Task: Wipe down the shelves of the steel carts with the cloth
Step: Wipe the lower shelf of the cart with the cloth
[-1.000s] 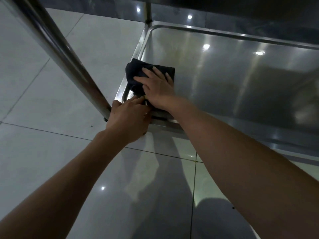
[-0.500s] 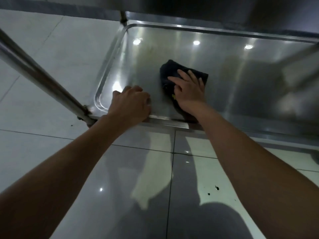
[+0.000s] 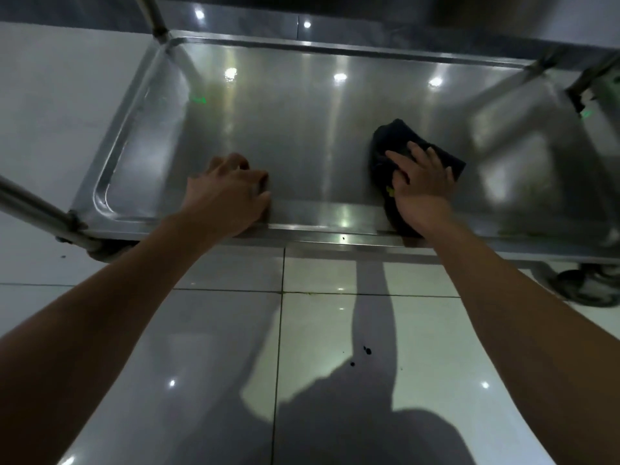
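The bottom shelf [image 3: 295,129] of a steel cart fills the upper part of the head view, a shallow tray with a raised rim. A dark cloth [image 3: 399,146] lies on its right half, near the front rim. My right hand [image 3: 419,186] presses flat on the cloth with fingers spread. My left hand [image 3: 228,193] rests curled over the front rim, left of centre, gripping the edge.
A slanted steel leg [image 3: 37,213] runs to the front left corner, another post [image 3: 154,18] stands at the back left. A caster wheel [image 3: 587,286] sits at the front right. Glossy white floor tiles [image 3: 318,330] lie below, with a few dark specks.
My right hand has slid the cloth from the shelf's left corner across to its right half. My left hand shifted right along the front rim, and my view followed.
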